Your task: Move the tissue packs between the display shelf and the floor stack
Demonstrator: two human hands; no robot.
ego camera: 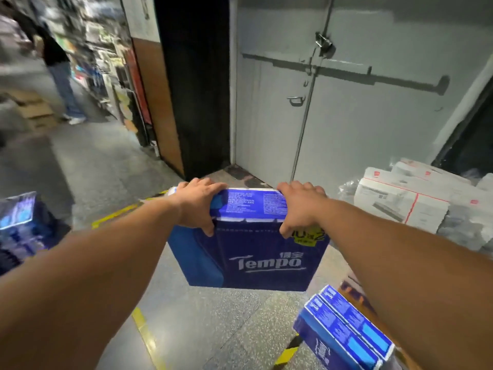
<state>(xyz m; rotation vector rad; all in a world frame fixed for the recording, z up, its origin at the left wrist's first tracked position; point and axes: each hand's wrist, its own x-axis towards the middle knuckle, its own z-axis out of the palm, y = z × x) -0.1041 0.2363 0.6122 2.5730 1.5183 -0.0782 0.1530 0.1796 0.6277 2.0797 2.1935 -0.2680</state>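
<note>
Above the floor point(101, 166), before the grey door point(346, 108), the blue tissue pack point(248, 252) hangs carried, the left hand point(196, 202) and right hand point(300, 206) each curled over its top edge, grip tight. Carrying step, seemingly; next it wants lowering squarely onto the packs point(344, 332) beneath the right arm, or those left of the held pack.
</note>
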